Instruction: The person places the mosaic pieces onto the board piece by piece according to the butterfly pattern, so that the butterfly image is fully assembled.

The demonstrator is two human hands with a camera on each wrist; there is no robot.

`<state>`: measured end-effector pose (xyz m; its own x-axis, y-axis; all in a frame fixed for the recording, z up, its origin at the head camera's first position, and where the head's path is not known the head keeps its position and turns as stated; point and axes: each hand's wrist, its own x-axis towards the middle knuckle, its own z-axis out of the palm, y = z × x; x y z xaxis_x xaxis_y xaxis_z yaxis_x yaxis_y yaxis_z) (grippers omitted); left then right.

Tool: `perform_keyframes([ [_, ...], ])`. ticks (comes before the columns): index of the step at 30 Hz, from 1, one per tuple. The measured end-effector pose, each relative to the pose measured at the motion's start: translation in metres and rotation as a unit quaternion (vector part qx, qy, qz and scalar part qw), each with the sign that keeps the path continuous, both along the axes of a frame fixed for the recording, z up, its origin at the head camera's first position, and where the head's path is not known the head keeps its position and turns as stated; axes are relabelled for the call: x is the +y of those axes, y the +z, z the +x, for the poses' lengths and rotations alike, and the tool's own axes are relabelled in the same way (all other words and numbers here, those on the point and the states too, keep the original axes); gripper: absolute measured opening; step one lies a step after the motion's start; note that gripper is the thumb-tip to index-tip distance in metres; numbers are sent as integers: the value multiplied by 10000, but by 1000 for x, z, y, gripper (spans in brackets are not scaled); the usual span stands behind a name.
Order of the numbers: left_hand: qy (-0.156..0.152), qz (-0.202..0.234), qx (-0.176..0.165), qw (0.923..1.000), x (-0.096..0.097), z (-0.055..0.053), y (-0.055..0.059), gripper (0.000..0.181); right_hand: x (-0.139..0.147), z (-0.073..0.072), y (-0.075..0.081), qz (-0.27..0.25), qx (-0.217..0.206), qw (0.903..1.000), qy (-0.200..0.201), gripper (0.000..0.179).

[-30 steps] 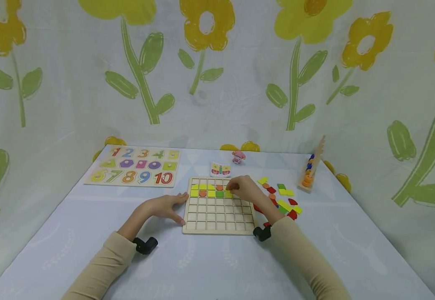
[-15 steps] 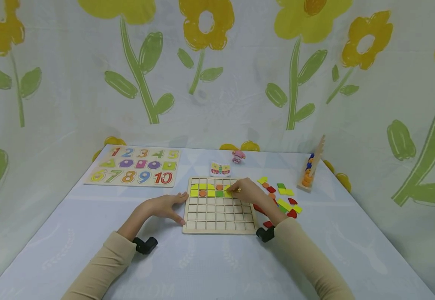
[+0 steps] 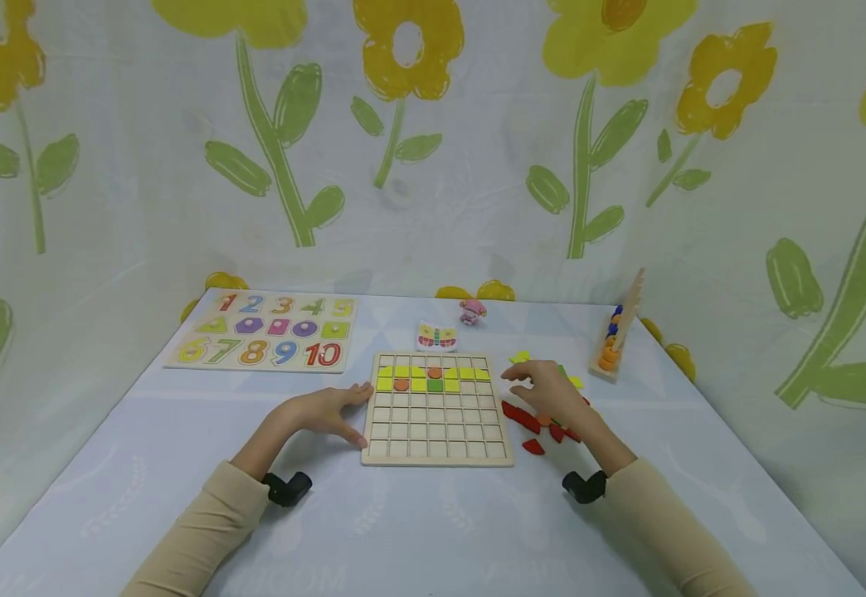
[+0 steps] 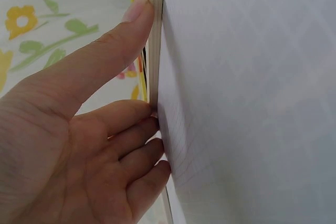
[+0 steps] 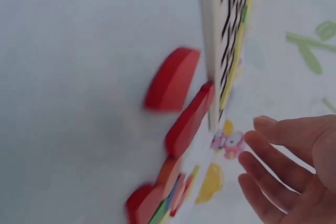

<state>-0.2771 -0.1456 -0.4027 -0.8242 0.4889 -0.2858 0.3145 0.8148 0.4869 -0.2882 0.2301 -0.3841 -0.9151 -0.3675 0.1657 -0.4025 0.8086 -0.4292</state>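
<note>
Right hand (image 3: pixel 545 386): hovering empty, fingers parted | red tiles (image 3: pixel 520 416): lying 6 o'clock, row running 10-to-4 | left hand (image 3: pixel 323 412): fingers parted, touching grid board's (image 3: pixel 436 461) 9-o'clock edge

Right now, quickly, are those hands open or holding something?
Left hand: open, touching the edge of the board.
Right hand: open, holding nothing.

Loose pieces (image 3: pixel 521 416) partly hidden behind right hand (image 3: pixel 548 390); sleeves (image 3: pixel 201 526) cut off below.
</note>
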Motion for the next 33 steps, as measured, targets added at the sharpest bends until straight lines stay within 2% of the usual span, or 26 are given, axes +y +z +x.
perform_keyframes([
  [10,-9,41,-7,10000,-2,1,1,101,28,18,-7,471,-534,9971,-265,20],
  [13,-40,26,-12,10000,-2,1,1,100,33,21,-9,630,-684,9952,-315,16],
  [18,-80,12,-1,10000,-2,1,1,100,41,22,-12,619,-901,9934,-339,14],
  [23,-59,29,-24,10000,-1,0,1,100,43,22,-14,634,-906,9934,-315,12],
  [33,-30,10,-32,10000,0,1,1,100,43,26,-12,437,-705,9958,-394,22],
])
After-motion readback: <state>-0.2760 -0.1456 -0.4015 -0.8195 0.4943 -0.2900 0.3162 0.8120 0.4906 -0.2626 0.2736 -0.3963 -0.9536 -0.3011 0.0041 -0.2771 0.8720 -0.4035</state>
